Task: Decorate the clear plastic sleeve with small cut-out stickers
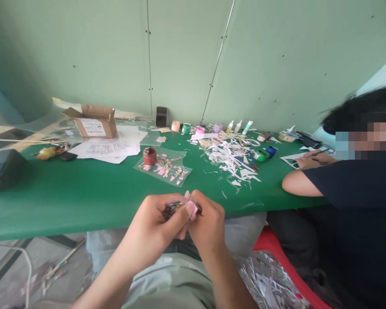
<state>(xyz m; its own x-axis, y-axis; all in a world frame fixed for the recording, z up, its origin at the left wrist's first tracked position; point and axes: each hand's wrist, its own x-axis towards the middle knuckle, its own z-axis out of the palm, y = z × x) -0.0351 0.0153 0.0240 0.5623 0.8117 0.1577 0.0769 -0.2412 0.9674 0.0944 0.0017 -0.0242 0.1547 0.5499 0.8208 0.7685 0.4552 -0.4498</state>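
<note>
My left hand is closed around a small flat piece with a speckled multicoloured pattern. A pink part shows under the left thumb, where the two hands meet. My right hand pinches the same piece from the other side, its fingertips mostly hidden. Both hands are held over my lap at the table's front edge. Just beyond them lies a clear plastic sheet with small pink and multicoloured cut pieces. A brown paint jar stands on that sheet.
White paper scraps cover the green table at centre right. Paint jars, including a green one, line the back. An open cardboard box stands back left. On the right, a co-worker's hand holds a pen-like tool over paper.
</note>
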